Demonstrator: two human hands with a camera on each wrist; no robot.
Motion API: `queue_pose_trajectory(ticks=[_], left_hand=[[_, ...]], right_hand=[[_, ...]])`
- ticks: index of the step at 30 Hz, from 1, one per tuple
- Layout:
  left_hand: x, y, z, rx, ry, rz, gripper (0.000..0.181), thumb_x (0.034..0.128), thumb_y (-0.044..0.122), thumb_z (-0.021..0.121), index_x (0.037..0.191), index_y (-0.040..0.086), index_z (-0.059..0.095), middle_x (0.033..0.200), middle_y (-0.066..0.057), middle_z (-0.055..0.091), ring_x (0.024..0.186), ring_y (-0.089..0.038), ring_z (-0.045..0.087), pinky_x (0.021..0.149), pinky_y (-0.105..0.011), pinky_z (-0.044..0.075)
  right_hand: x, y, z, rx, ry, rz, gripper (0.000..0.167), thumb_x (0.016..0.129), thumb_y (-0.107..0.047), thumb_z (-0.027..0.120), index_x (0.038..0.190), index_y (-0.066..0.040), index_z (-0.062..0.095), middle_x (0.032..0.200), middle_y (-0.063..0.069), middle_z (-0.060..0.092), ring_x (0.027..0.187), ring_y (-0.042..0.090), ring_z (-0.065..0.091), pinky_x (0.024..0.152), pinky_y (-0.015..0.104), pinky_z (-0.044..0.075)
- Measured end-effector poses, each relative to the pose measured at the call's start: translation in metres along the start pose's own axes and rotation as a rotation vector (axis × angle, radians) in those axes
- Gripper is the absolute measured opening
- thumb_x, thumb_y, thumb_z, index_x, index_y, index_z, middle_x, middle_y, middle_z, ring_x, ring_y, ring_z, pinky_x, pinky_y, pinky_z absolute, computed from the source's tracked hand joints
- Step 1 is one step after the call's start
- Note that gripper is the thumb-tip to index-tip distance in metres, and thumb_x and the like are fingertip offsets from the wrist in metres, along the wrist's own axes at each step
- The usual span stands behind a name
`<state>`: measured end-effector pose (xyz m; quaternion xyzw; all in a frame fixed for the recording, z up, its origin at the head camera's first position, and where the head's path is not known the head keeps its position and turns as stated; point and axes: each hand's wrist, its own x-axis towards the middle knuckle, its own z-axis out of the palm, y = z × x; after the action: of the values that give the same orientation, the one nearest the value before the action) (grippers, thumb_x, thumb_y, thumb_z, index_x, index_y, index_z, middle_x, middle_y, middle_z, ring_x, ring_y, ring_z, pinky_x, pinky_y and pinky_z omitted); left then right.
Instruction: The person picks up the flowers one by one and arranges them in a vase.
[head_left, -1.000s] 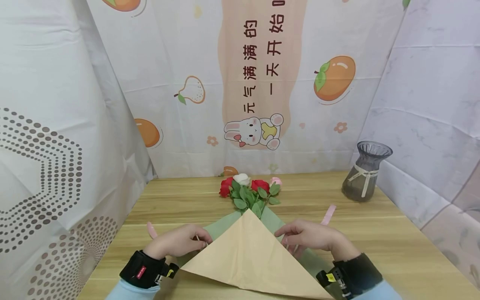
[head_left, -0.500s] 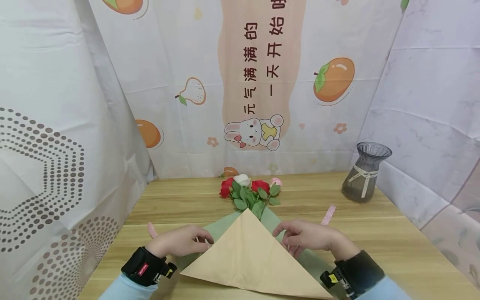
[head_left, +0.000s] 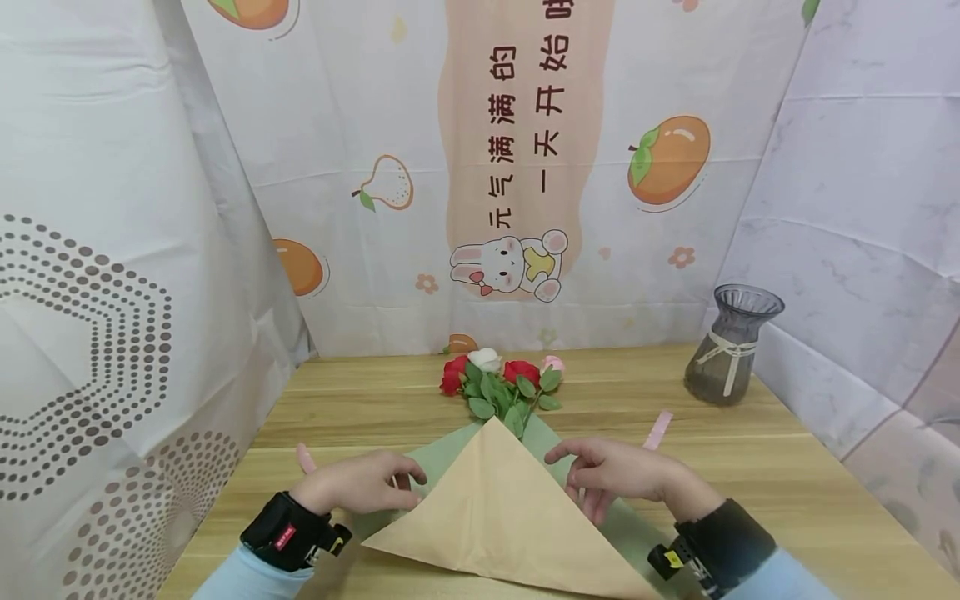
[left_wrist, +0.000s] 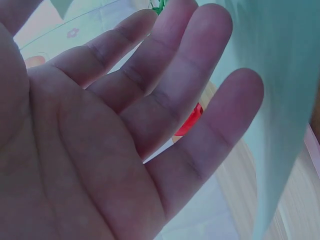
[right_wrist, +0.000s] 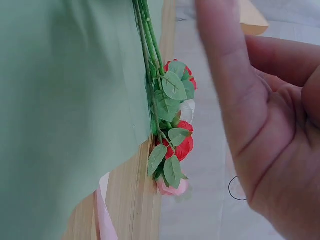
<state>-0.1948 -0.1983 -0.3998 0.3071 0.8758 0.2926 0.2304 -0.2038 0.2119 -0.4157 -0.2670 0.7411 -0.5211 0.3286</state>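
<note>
Left hand (head_left: 367, 483) and right hand (head_left: 626, 473) have loose fingers, slightly apart, seemingly pinching nothing; brown paper (head_left: 487, 517) lies between them, roses (head_left: 521, 373) beyond the fingertips. Wrapping seems in hand; next probably calls for gathering both edges inward

I see the tan paper (head_left: 491, 525) in the lower middle of the frame; it has the form of a wide triangle, slightly creased, with its tip pointing up. The green paper (head_left: 442, 454) shows along both slanted sides. Above the tip, a little below the centre, lie two red roses (head_left: 522, 372), one white rose (head_left: 484, 360) between them, and one pink rose (head_left: 553, 363) at the right. Green leaves (head_left: 482, 407) crowd below the blooms.
</note>
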Motion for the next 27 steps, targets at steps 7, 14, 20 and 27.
queue_pose_trajectory(ticks=[7, 14, 20, 27], left_hand=[[-0.001, 0.001, 0.002, 0.005, -0.026, -0.011, 0.045, 0.0903, 0.032, 0.075, 0.126, 0.007, 0.066, 0.098, 0.007, 0.066, 0.089, -0.010, 0.062, 0.078, -0.029, 0.050], [-0.002, 0.001, 0.002, 0.044, -0.043, -0.001, 0.057, 0.0841, 0.033, 0.079, 0.130, 0.004, 0.064, 0.123, -0.004, 0.065, 0.111, -0.024, 0.061, 0.092, -0.035, 0.050], [-0.002, 0.001, 0.004, 0.105, -0.042, 0.002, 0.061, 0.0792, 0.038, 0.083, 0.130, 0.009, 0.064, 0.132, -0.002, 0.059, 0.123, -0.030, 0.055, 0.098, -0.038, 0.047], [-0.004, 0.001, 0.009, 0.101, -0.077, -0.055, 0.064, 0.0736, 0.035, 0.088, 0.129, 0.014, 0.065, 0.150, -0.012, 0.047, 0.134, -0.031, 0.046, 0.105, -0.047, 0.042]], right_hand=[[-0.002, 0.000, 0.002, -0.006, -0.033, 0.025, 0.051, 0.101, -0.008, 0.060, 0.146, 0.005, 0.041, 0.096, 0.018, 0.067, 0.068, 0.033, 0.071, 0.057, 0.045, 0.059], [-0.006, 0.001, 0.001, -0.114, -0.054, -0.032, 0.057, 0.096, -0.014, 0.068, 0.146, 0.001, 0.044, 0.109, 0.017, 0.064, 0.087, 0.031, 0.070, 0.067, 0.045, 0.060], [-0.013, -0.003, 0.000, -0.300, -0.039, -0.083, 0.072, 0.089, -0.021, 0.078, 0.149, -0.002, 0.043, 0.133, 0.020, 0.056, 0.120, 0.040, 0.059, 0.091, 0.040, 0.054], [-0.018, -0.004, 0.006, -0.471, -0.041, -0.063, 0.089, 0.083, -0.029, 0.083, 0.153, 0.002, 0.037, 0.152, 0.021, 0.043, 0.133, 0.050, 0.044, 0.102, 0.049, 0.046]])
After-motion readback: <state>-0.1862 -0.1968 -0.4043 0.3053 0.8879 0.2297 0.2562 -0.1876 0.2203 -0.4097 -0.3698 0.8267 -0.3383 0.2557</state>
